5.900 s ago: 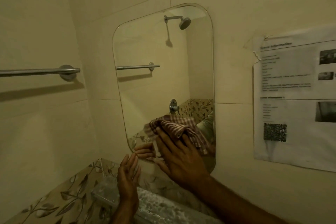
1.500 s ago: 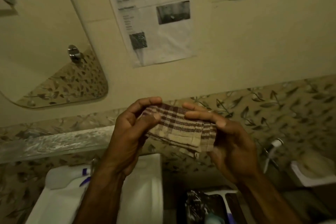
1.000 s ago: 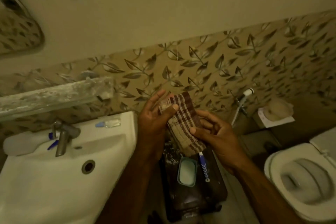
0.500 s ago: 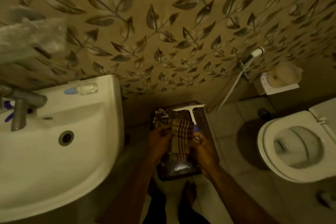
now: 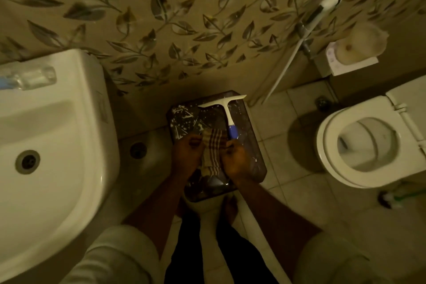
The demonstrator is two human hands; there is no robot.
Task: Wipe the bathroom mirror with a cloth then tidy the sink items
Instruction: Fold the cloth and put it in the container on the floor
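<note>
Cloth [image 5: 211, 153] sits folded between my left hand [image 5: 186, 157] and right hand [image 5: 235, 160], both pinched shut on its edges, low over the dark tray [image 5: 253, 145] beside the squeegee [image 5: 227, 117]. I judge it light, limp and non-slippery; gripping the folded edges should keep it from unfolding.

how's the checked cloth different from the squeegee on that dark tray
The checked cloth is soft, folded fabric with brown and cream stripes; the squeegee is rigid, white with a blue grip. The cloth is held between the left hand and right hand; the squeegee lies untouched. The cloth is a compact bundle; the squeegee is T-shaped, blade toward the wall. Both are over the dark tray.
</note>
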